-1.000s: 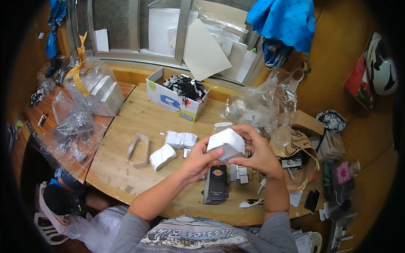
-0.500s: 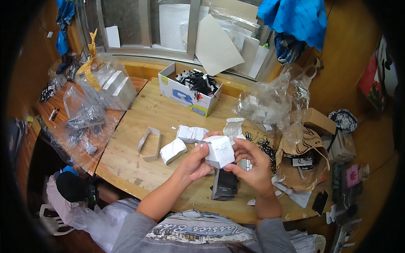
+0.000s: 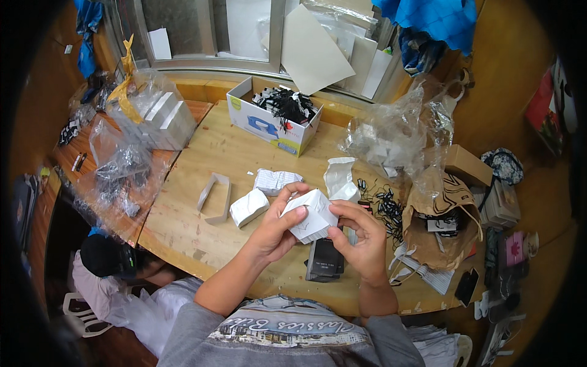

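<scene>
Between my two hands, above the table, is a small white paper-wrapped packet (image 3: 313,213), tilted with one corner upward. My left hand (image 3: 275,232) grips its left side, thumb on the front face. On the right side, my right hand (image 3: 364,238) pinches it with thumb and fingers. Directly below lies a stack of black printed cards (image 3: 326,263), partly hidden by the hands. Two more white wrapped packets, one plain (image 3: 249,208) and one lined (image 3: 277,181), rest left of my hands. A creased white paper sheet (image 3: 341,177) lies just behind the right hand.
An open paperboard band (image 3: 227,199) stands at left. Behind is a carton (image 3: 275,131) of black-corded tags. Black cords (image 3: 387,208), a brown paper bag (image 3: 428,244) and clear plastic bags (image 3: 391,134) crowd the right. Bagged white boxes (image 3: 165,122) stand far left; a person (image 3: 107,263) sits at lower left.
The white packet has turned in my hands and tilted, now showing a corner at its top. My fingers have shifted around it, and the view has moved slightly.
</scene>
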Available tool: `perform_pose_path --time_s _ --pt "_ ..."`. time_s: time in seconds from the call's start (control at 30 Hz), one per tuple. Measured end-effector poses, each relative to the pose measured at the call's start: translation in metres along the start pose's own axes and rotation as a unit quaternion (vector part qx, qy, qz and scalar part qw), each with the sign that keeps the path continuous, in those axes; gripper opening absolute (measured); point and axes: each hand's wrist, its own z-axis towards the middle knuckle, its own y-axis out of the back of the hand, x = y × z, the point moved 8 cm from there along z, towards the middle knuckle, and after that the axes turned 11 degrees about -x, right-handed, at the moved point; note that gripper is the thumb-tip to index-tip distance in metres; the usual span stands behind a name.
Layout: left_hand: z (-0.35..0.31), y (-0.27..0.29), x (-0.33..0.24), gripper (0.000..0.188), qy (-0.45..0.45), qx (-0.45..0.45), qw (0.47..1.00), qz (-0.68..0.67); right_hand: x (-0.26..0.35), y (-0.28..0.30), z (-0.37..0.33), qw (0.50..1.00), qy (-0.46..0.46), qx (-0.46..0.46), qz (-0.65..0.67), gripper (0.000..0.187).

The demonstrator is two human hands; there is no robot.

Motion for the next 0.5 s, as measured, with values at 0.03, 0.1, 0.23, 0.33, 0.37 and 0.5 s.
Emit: perform_pose_path --time_s 0.03,0.1,0.23,0.33,0.37,0.5 --pt "0.0 0.0 0.002 0.044 0.013 -0.005 1.0 0.005 -0.001 0.0 0.0 1.0 0.004 0.003 -0.007 0.031" --pt "0.001 0.005 0.005 0.048 0.034 -0.006 0.999 0.026 -0.001 0.0 -0.001 1.0 0.011 0.01 -0.02 0.031" --pt "-0.001 0.006 0.005 0.051 0.043 0.002 0.999 0.024 -0.003 0.001 -0.002 1.0 0.01 0.013 0.004 0.033" --pt "-0.002 0.007 0.005 0.059 0.017 -0.025 1.0 -0.004 -0.002 -0.001 -0.001 0.998 0.005 -0.011 0.059 0.036" --pt "-0.001 0.007 0.007 0.058 0.024 -0.033 0.999 -0.027 -0.001 -0.001 -0.001 0.998 0.014 -0.018 0.064 0.038" --pt "0.001 0.009 0.015 0.056 0.044 -0.021 0.996 -0.077 0.005 0.002 -0.004 0.991 0.117 -0.015 -0.065 0.036"
